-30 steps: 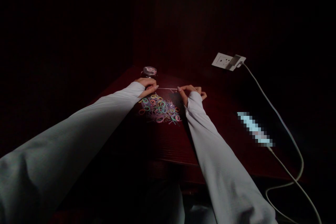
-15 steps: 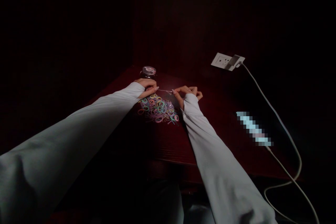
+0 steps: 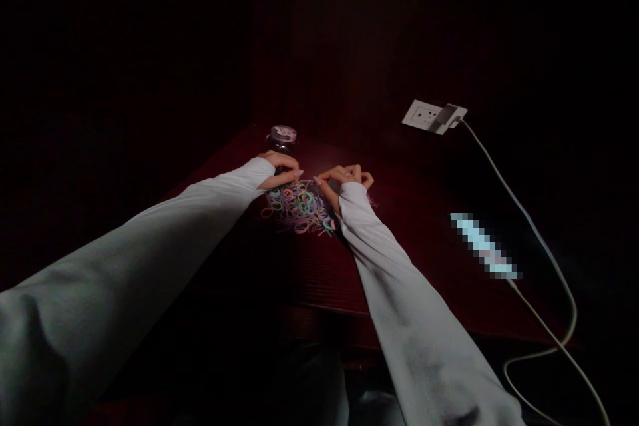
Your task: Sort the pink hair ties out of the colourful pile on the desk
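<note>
A heap of small, colourful hair ties [image 3: 302, 210] lies on the dark red table, some as round rings, others as thin strands. At its upper left, my left hand [image 3: 283, 170] is closed, thumb and forefinger pinched together. My right hand [image 3: 344, 178] faces it from the right, also pinching, with its other fingers curled. A thin hair tie runs from one pinch to the other, though it hardly shows in the narrow gap now. Just behind my left hand stands a jar [image 3: 283, 138] with a pale printed lid.
To the right, a phone-like device with a blurred, lit screen [image 3: 484, 246] rests on the table. A white cable [image 3: 536, 226] runs to a charger [image 3: 449, 118] in a wall socket [image 3: 420, 116]. A few pinkish strands [image 3: 373, 202] lie beside my right wrist. Surroundings are very dark.
My right hand has moved left and slightly down, closer to my left hand. The pale hair tie, stretched taut between them before, is no longer drawn out. My left hand has barely moved.
</note>
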Demonstrator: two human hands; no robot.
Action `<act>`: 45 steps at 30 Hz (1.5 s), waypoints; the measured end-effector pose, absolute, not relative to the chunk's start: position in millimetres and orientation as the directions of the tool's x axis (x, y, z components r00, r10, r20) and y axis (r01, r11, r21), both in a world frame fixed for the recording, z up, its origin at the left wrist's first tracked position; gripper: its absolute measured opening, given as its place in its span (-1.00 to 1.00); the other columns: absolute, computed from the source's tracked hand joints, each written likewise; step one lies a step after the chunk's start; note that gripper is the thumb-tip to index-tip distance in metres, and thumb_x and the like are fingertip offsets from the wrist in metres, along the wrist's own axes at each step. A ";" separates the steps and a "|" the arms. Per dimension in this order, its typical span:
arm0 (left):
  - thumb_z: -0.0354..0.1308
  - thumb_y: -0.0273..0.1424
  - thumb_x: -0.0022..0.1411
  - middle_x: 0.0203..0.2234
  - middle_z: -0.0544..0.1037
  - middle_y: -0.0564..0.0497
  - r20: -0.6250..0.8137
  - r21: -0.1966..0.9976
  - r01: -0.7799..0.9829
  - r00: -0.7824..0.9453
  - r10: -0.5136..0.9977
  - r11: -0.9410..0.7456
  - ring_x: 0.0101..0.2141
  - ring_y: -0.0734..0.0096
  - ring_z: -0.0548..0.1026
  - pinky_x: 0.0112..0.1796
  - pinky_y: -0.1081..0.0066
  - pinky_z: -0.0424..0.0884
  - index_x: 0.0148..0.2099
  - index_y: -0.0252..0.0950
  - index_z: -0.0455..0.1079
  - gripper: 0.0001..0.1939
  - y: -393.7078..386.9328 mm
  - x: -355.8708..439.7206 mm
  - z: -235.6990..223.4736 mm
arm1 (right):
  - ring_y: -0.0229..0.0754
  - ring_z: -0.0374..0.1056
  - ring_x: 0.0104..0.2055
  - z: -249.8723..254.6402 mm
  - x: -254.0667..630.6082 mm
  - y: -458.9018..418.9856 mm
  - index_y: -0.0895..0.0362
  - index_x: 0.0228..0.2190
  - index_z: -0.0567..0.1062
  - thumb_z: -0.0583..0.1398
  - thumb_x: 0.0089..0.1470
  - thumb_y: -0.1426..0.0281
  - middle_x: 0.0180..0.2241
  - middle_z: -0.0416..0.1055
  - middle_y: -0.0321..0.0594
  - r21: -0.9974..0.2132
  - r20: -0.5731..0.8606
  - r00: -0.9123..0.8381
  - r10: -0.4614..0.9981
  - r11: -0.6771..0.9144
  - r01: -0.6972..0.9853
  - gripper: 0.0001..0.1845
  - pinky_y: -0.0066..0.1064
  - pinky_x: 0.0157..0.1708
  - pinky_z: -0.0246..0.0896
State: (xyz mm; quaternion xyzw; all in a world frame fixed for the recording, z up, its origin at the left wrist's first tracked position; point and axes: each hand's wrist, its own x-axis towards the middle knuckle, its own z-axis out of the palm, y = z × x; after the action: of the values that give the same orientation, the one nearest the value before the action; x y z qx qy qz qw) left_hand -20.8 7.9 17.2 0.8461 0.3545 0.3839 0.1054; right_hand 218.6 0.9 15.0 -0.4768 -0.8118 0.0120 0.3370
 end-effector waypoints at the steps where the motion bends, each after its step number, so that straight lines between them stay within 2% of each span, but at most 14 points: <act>1: 0.10 -0.12 0.47 -0.45 0.59 0.01 0.573 0.445 0.536 0.445 0.688 -0.717 -0.38 0.36 0.51 -0.25 0.37 0.35 -0.40 -0.26 0.52 -0.55 9.6 -23.6 15.3 | 0.13 0.24 0.12 14.7 219.3 0.9 -0.12 -0.25 0.74 0.23 0.42 0.07 -0.14 0.64 -0.20 -0.331 0.528 -0.332 0.781 0.550 0.767 -0.68 0.02 0.20 -0.18; 5: 0.06 -0.14 0.48 -0.47 0.52 0.05 0.556 0.394 0.614 0.434 0.709 -0.684 -0.38 0.38 0.45 -0.26 0.40 0.29 -0.40 -0.25 0.47 -0.56 12.7 -31.9 11.1 | 0.12 0.26 0.13 11.5 221.3 2.0 -0.15 -0.23 0.76 0.27 0.39 0.06 -0.12 0.65 -0.21 -0.291 0.497 -0.417 0.761 0.598 0.747 -0.72 0.04 0.23 -0.18; 10: 0.08 -0.16 0.47 -0.50 0.40 0.10 0.533 0.314 0.646 0.486 0.693 -0.695 -0.43 0.41 0.38 -0.32 0.42 0.20 -0.37 -0.23 0.47 -0.61 9.2 -33.4 13.1 | 0.11 0.26 0.13 10.7 223.4 3.7 -0.15 -0.25 0.79 0.26 0.39 0.01 -0.09 0.65 -0.20 -0.296 0.477 -0.455 0.752 0.624 0.723 -0.66 0.05 0.23 -0.14; 16: 0.07 -0.20 0.47 -0.45 0.50 0.08 0.546 0.238 0.644 0.529 0.649 -0.727 -0.42 0.43 0.40 -0.34 0.41 0.19 -0.32 -0.22 0.52 -0.65 4.9 -26.3 18.6 | 0.08 0.26 0.11 15.9 221.9 3.1 -0.15 -0.31 0.79 0.32 0.34 0.06 -0.09 0.65 -0.22 -0.341 0.498 -0.406 0.766 0.603 0.721 -0.72 0.02 0.19 -0.12; 20: 0.08 -0.20 0.48 -0.42 0.54 0.08 0.564 0.234 0.620 0.541 0.624 -0.749 -0.43 0.44 0.41 -0.34 0.41 0.22 -0.29 -0.21 0.55 -0.66 2.9 -22.5 20.4 | 0.07 0.29 0.09 23.9 222.1 -3.6 -0.12 -0.34 0.76 0.38 0.28 0.06 -0.09 0.65 -0.24 -0.368 0.490 -0.397 0.776 0.597 0.713 -0.76 -0.02 0.18 -0.10; 24: 0.08 -0.20 0.48 -0.41 0.55 0.07 0.556 0.239 0.625 0.539 0.632 -0.743 -0.43 0.45 0.42 -0.34 0.41 0.22 -0.29 -0.21 0.55 -0.66 3.2 -23.7 19.4 | 0.04 0.34 0.10 35.0 227.7 -11.1 -0.09 -0.28 0.73 0.33 0.32 0.02 -0.07 0.66 -0.24 -0.403 0.487 -0.394 0.779 0.601 0.690 -0.71 -0.05 0.20 -0.05; 27: 0.07 -0.19 0.48 -0.41 0.55 0.07 0.554 0.242 0.619 0.543 0.630 -0.747 -0.43 0.45 0.42 -0.33 0.42 0.22 -0.28 -0.21 0.55 -0.65 3.7 -24.7 18.4 | -0.03 0.42 0.02 40.4 235.4 -10.2 -0.04 -0.26 0.72 0.30 0.34 0.03 -0.10 0.65 -0.21 -0.461 0.472 -0.420 0.775 0.623 0.632 -0.68 -0.14 0.14 0.11; 29: 0.08 -0.20 0.48 -0.41 0.55 0.08 0.554 0.241 0.614 0.548 0.626 -0.751 -0.43 0.45 0.42 -0.33 0.42 0.22 -0.27 -0.21 0.56 -0.67 3.5 -25.0 18.4 | -0.06 0.46 -0.03 40.1 241.4 -7.0 -0.03 -0.18 0.72 0.34 0.30 0.05 -0.10 0.65 -0.20 -0.512 0.443 -0.469 0.765 0.644 0.568 -0.71 -0.21 0.04 0.22; 31: 0.08 -0.20 0.48 -0.41 0.56 0.08 0.548 0.238 0.614 0.554 0.626 -0.752 -0.43 0.45 0.42 -0.34 0.42 0.21 -0.26 -0.21 0.56 -0.67 3.1 -25.0 18.8 | -0.07 0.49 -0.03 36.0 246.5 -3.3 -0.05 -0.04 0.70 0.41 0.21 0.08 -0.06 0.64 -0.21 -0.535 0.397 -0.530 0.749 0.658 0.530 -0.65 -0.25 -0.01 0.28; 34: 0.08 -0.18 0.47 -0.40 0.58 0.08 0.536 0.232 0.618 0.563 0.629 -0.751 -0.44 0.46 0.42 -0.35 0.43 0.21 -0.27 -0.20 0.56 -0.66 2.7 -24.7 19.4 | -0.04 0.51 0.03 25.4 249.6 0.8 -0.10 0.08 0.65 0.52 0.03 0.14 0.01 0.63 -0.24 -0.468 0.319 -0.615 0.721 0.684 0.560 -0.43 -0.25 0.05 0.31; 36: 0.09 -0.16 0.46 -0.39 0.59 0.08 0.534 0.234 0.617 0.564 0.630 -0.751 -0.45 0.47 0.41 -0.35 0.43 0.21 -0.27 -0.20 0.56 -0.66 2.8 -24.5 19.3 | -0.02 0.51 0.07 19.5 248.7 1.9 -0.11 0.07 0.64 0.55 -0.03 0.22 0.02 0.62 -0.26 -0.399 0.281 -0.657 0.700 0.707 0.584 -0.40 -0.23 0.10 0.30; 39: 0.10 -0.16 0.46 -0.38 0.59 0.08 0.537 0.239 0.610 0.566 0.626 -0.755 -0.46 0.47 0.40 -0.36 0.43 0.21 -0.28 -0.20 0.56 -0.67 3.1 -24.0 18.6 | -0.04 0.52 0.06 17.6 245.7 0.5 -0.09 0.02 0.65 0.50 0.00 0.35 0.02 0.62 -0.26 -0.369 0.249 -0.690 0.680 0.725 0.582 -0.49 -0.26 0.09 0.32; 45: 0.12 -0.19 0.46 -0.40 0.57 0.09 0.527 0.236 0.612 0.572 0.628 -0.755 -0.45 0.47 0.40 -0.35 0.43 0.19 -0.29 -0.20 0.55 -0.69 2.9 -23.6 19.1 | -0.07 0.52 -0.05 24.4 239.9 -1.8 -0.02 -0.09 0.66 0.42 0.07 0.43 -0.08 0.64 -0.25 -0.440 0.258 -0.655 0.710 0.690 0.574 -0.67 -0.27 0.03 0.32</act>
State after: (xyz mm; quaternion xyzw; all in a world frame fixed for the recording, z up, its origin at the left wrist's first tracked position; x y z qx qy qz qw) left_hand -23.6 2.9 19.1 0.8865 0.3498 0.3027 0.0134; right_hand 239.9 -1.8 24.4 -0.3588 -0.8951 0.1621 0.2093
